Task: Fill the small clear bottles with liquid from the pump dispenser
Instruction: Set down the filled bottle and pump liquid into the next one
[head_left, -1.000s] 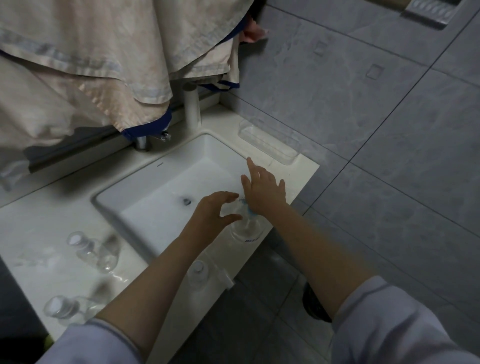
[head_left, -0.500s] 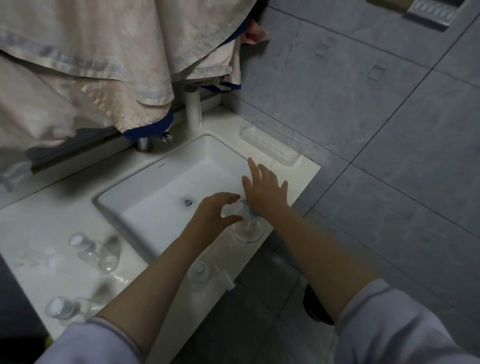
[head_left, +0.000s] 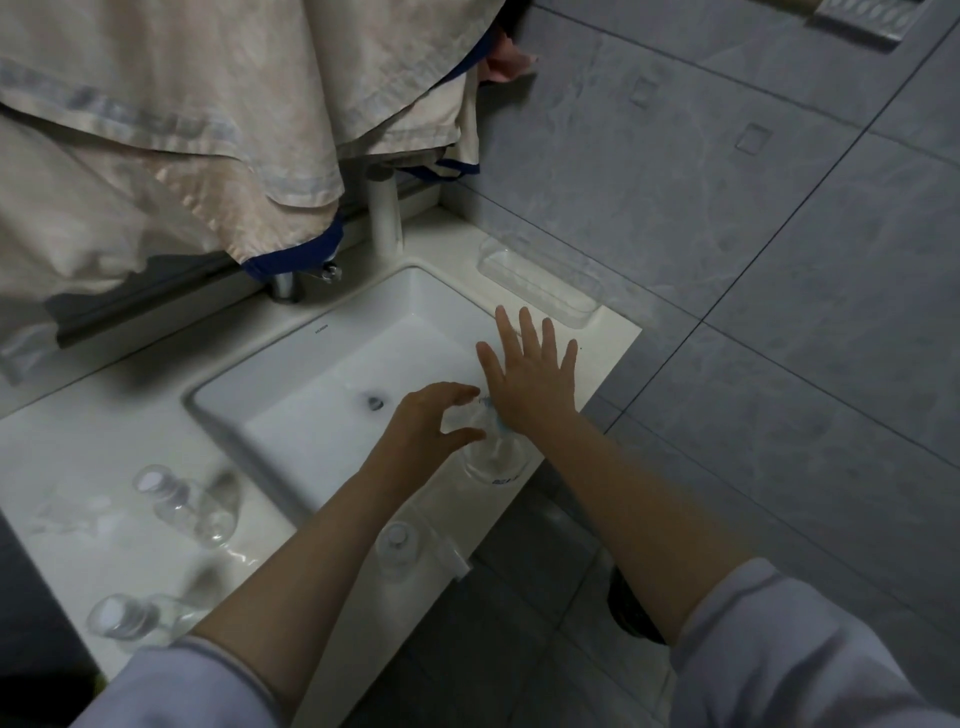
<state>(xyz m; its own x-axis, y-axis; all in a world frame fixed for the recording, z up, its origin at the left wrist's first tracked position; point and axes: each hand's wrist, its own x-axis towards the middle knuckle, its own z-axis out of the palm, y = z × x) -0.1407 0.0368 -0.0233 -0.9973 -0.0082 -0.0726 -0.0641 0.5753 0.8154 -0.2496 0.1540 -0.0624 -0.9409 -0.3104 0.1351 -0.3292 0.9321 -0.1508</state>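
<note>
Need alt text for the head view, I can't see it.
Right hand presses flat on the pump dispenser at the sink edge; left hand curls around a small clear bottle at its spout. Three more bottles stand on the counter.

sink (head_left: 332, 364) white | wall tiles (head_left: 727, 260) grey (marbled) | towel (head_left: 182, 130) beige

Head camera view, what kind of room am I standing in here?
Most likely a bathroom or laundry corner: a white rectangular sink set in a white countertop, a chrome faucet behind it, grey tiled walls and floor, and cloth hanging above.
</note>
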